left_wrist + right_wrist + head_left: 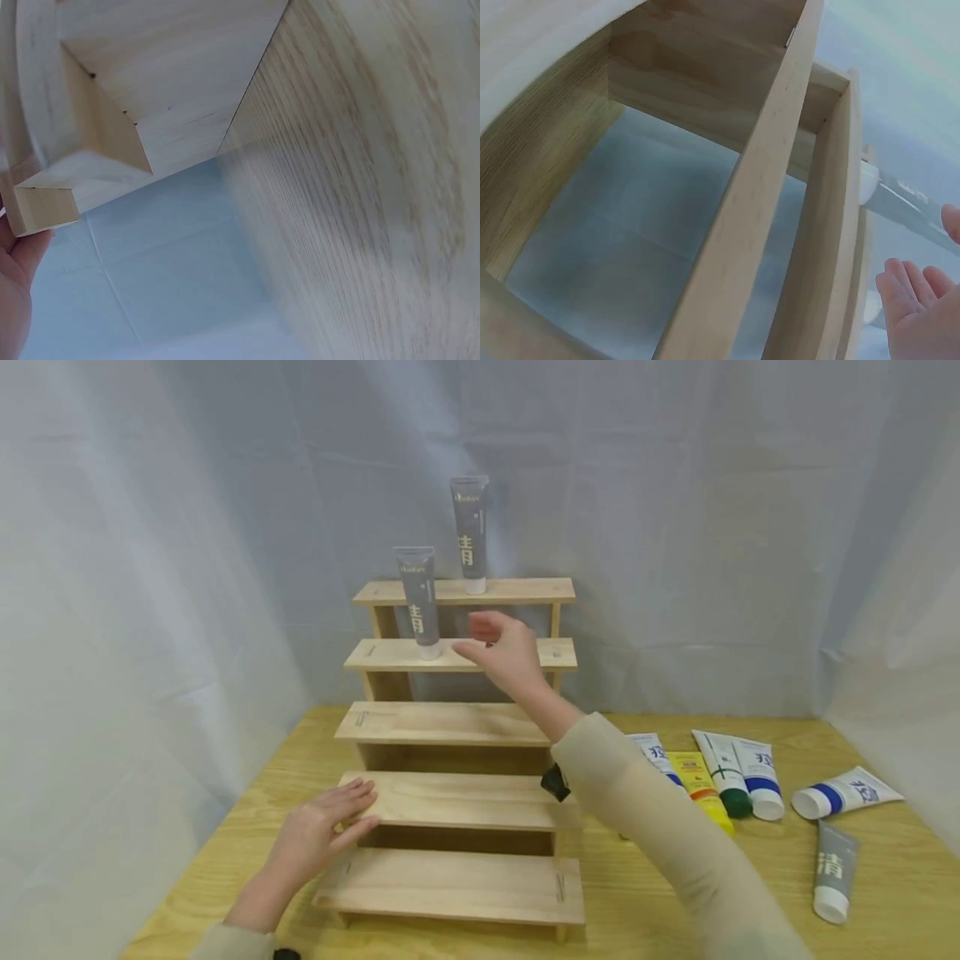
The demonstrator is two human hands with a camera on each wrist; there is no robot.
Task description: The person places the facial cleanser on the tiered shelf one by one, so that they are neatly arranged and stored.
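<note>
A wooden stepped display rack (457,802) stands in the head view, narrowing toward its top. One grey squeeze tube (470,539) stands upright, white cap down, on the top step. Another grey squeeze tube (420,606) stands the same way on the step below, left of centre. My right hand (510,652) hovers over that step, just right of the lower tube, its fingers spread from the thumb and holding nothing. In the right wrist view the right hand (922,307) is apart from the tubes. My left hand (322,827) rests on a lower step's left end.
On the wooden table (780,877) at the right lie a yellow tube (697,785), a green-capped white tube (723,768), several blue-banded white tubes (851,793) and a grey tube (834,868). A pale curtain (712,527) hangs behind the rack.
</note>
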